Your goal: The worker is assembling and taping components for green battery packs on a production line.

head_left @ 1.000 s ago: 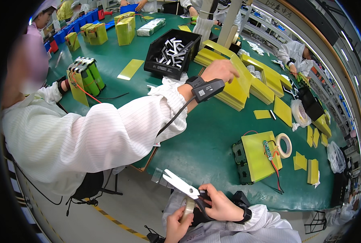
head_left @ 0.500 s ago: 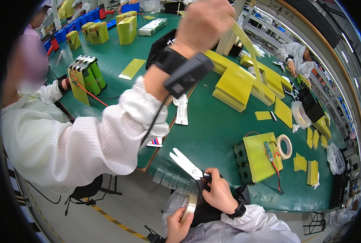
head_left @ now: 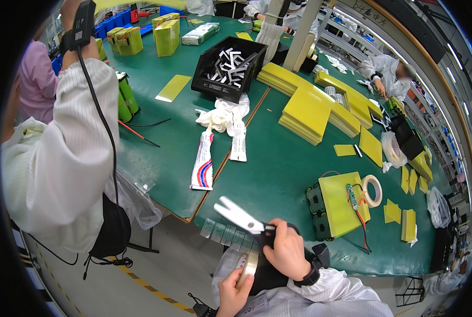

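Observation:
My right hand [head_left: 289, 254] grips black-handled scissors [head_left: 239, 216] near the front edge of the table. Their blades point up and to the left, slightly blurred. Below it, my left hand [head_left: 232, 294] holds a roll of clear tape [head_left: 250, 268] by its side. Several short strips of clear tape [head_left: 228, 235] hang in a row from the table edge, close to the blades. Right of my hands stands a battery pack [head_left: 337, 207] with a yellow board, a small green circuit board and red and black wires. A masking tape roll [head_left: 372, 191] leans beside it.
Stacks of yellow boards [head_left: 305, 115] lie mid-table. A black bin [head_left: 228, 68] of small pieces, a white tube [head_left: 203, 161] and crumpled cloth [head_left: 222, 117] are further left. A co-worker's raised sleeve [head_left: 82, 153] fills the left side; another person [head_left: 388, 74] works far right.
The co-worker's arm has swung left with a yellow sheet, uncovering the black bin, cloth and tube. My scissors have shifted slightly left and up; my left hand has hardly moved.

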Tool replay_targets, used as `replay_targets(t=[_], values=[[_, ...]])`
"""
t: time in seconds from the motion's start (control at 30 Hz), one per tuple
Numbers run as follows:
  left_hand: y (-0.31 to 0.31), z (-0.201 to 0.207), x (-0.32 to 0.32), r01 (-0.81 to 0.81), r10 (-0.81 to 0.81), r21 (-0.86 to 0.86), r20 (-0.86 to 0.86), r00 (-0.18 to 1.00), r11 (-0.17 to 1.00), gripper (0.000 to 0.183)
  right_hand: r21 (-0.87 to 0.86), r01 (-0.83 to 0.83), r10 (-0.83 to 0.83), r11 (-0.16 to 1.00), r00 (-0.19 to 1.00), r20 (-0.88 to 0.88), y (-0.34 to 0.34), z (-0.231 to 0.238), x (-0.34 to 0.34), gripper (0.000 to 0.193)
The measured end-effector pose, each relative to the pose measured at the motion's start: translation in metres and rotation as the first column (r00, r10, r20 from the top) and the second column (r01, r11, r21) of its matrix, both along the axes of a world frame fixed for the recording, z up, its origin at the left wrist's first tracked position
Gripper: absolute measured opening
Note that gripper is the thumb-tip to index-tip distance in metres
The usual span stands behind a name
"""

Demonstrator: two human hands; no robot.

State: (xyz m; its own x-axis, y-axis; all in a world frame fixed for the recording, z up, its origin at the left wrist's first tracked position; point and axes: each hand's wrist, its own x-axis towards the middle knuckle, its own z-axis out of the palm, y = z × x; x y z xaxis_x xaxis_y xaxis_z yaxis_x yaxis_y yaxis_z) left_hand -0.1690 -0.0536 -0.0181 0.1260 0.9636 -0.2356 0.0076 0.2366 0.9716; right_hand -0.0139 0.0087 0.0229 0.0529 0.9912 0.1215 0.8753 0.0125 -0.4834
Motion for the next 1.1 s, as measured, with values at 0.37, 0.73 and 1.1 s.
replay_targets(t=[0.37,0.73,1.1], values=[[-0.002,-0.022,-0.004,-0.033,0.033,-0.041,0.014,0.999,0.999,0.023,-0.453,-0.289,0.166,0.843,0.942,-0.291,-0.049,0.071,0.065,0.043],[0.003,0.011,-0.003,-0.034,0.039,-0.074,0.074,0.996,0.997,0.022,-0.643,-0.42,0.287,0.64,0.907,-0.307,-0.048,0.073,0.085,0.049],[0.002,0.012,-0.002,-0.043,0.051,-0.089,0.087,0.995,0.995,0.022,-0.676,-0.48,0.277,0.559,0.877,-0.393,-0.04,0.068,0.097,0.049]])
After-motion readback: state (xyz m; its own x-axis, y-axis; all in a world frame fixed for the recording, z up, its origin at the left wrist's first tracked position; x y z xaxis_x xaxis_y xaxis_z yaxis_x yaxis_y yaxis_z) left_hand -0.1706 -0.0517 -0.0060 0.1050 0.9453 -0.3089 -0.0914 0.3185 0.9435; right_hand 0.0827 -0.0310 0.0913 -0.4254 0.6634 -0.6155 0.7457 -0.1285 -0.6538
